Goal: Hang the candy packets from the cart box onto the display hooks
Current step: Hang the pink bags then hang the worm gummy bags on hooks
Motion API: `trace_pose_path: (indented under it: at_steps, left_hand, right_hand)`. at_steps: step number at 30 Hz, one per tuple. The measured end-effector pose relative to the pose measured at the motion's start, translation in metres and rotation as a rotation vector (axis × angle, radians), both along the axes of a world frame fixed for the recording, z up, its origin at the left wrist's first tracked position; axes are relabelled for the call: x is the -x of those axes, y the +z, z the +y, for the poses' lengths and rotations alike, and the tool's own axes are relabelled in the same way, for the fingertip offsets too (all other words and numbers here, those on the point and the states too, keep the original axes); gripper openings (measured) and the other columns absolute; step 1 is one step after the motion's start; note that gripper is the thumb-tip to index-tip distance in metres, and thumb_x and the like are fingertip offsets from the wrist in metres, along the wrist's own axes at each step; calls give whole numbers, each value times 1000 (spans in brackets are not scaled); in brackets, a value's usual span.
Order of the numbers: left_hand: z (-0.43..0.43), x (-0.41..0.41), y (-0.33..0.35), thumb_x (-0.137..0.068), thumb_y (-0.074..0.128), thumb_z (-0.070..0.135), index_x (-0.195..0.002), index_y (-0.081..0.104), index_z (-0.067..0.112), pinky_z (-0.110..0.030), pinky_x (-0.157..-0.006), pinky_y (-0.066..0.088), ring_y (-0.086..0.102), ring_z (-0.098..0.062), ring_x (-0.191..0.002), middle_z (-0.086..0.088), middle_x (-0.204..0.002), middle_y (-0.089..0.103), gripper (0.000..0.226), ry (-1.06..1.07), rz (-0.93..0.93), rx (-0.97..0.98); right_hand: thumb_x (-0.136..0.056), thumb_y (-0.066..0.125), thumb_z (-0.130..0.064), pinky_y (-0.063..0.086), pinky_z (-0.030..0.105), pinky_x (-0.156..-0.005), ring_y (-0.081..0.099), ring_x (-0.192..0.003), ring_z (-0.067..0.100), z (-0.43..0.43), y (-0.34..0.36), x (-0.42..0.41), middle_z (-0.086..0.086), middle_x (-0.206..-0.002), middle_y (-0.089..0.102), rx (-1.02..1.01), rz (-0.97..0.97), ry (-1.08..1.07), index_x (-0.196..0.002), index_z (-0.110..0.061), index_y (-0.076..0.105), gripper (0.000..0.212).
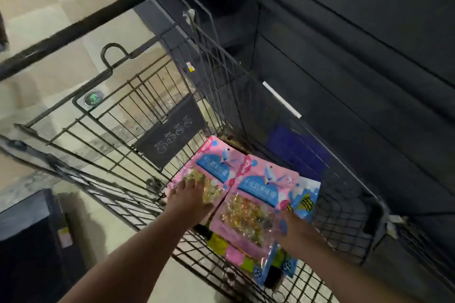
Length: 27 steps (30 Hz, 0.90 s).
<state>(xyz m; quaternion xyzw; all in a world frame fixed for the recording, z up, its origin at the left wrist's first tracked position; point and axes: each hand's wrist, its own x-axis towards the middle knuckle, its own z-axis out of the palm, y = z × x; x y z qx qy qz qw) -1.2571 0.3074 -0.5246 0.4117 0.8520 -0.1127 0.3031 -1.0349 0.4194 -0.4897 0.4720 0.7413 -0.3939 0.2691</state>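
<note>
**A:** What's in the cart (pixel 221 81)?

**B:** Candy pkts, piled on the basket floor inside the cart, twd its handle (pixel 81 24) end. Two pink ones on top, side by side, edges touching: left pink pkt (pixel 216 162) and right pink pkt (pixel 258 194), each w/ a blue label and a clear window showing sweets.

**A:** And under them?

**B:** A blue-white pkt (pixel 305 194) sticks out from beneath the right one, on the cart's shelving (pixel 357 56) side. Green-yellow pkts (pixel 219 243) show lower down, mostly covered.

**A:** Hands?

**B:** Both inside the cart. Left hand (pixel 189 194) lies flat, fingers spread, on the left pink pkt's window; not clenched. Right hand (pixel 298 231) is at the right pink pkt's lower corner, touching it. Grasping or just resting, can't tell: it's blurred.

**A:** Any box?

**B:** Can't make one out; the pile hides whatever sits under it. Label print is too smeared to read, and the cart's near end is cut off.
</note>
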Motion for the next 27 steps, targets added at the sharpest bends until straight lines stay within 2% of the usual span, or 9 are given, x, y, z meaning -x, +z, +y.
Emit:
trace_pose_path:
  at_steps: [4, 6, 8, 13, 15, 17, 19, 22, 27]
  left_hand:
    - [14, 21, -35, -88, 55, 53, -152, 16, 20, -49, -114, 27, 22, -30, -145, -6, -158, 23, 82, 42, -57, 7]
    - [19, 31, -52, -88, 56, 51, -152, 17, 19, -48, -113, 29, 24, -31, -144, -7, -157, 25, 81, 70, -75, 9]
    - [25, 40, -67, -89, 55, 52, -152, 14, 17, -47, -115, 28, 21, -32, -145, -10, -158, 21, 83, 81, -78, 29]
    - [35, 62, -103, -88, 55, 52, -153, 10, 13, -48, -115, 27, 19, -36, -145, -15, -159, 13, 88, 170, -77, 47]
    - [38, 69, -112, -87, 55, 54, -154, 7, 14, -49, -117, 23, 13, -37, -147, -17, -160, 9, 91, 205, -84, 55]
    - [42, 76, -119, -86, 56, 58, -155, 5, 17, -50, -118, 19, 8, -38, -148, -19, -161, 6, 95, 264, -116, 70]
    - [45, 83, -126, -83, 61, 58, -154, 11, 17, -50, -115, 26, 21, -40, -143, -20, -156, 21, 96, 342, -160, 60]
    - [47, 90, -125, -80, 69, 46, -147, 31, 12, -45, -106, 40, 45, -38, -130, -19, -142, 47, 84, 511, -266, -52]
    - [49, 91, -98, -80, 74, 38, -144, 37, 6, -40, -94, 46, 56, -35, -119, -20, -131, 57, 81, 621, -304, -135]
  right_hand:
    - [-90, 61, -34, 42, 22, -62, 54, -77, 12, -1, -34, 7, 0, -95, 55, 58, -1, -329, -128, -14, 47, 45]
    - [-84, 71, -28, 47, 26, -67, 56, -84, 19, -1, -51, 8, 3, -99, 54, 96, -10, -485, -121, -11, 50, 46]
    - [-87, 68, -18, 48, 28, -69, 57, -88, 24, 0, -66, 11, 7, -100, 56, 90, -31, -598, -118, -7, 52, 37]
    - [-82, 73, -21, 55, 46, -84, 64, -94, 33, 0, -93, 14, 14, -102, 67, 74, -14, -769, -111, -5, 60, 35]
    - [-85, 69, -16, 55, 45, -77, 66, -82, 32, 0, -99, 12, 15, -91, 69, 77, 15, -799, -105, -5, 62, 24]
    - [-90, 61, -12, 54, 38, -63, 64, -61, 21, 0, -100, 8, 9, -71, 69, 89, 59, -801, -95, -8, 64, 7]
    - [-91, 59, -12, 51, 32, -55, 61, -49, 13, -1, -100, 1, 1, -56, 65, 105, 80, -801, -79, -12, 64, 13]
    - [-88, 60, -12, 56, 46, -68, 66, -64, 25, -3, -99, -6, 4, -65, 68, 89, 75, -845, -81, -13, 62, 7]
    - [-96, 50, -23, 52, 40, -75, 64, -83, 30, -2, -93, -4, 11, -92, 66, 70, 98, -978, -96, -15, 57, 11]
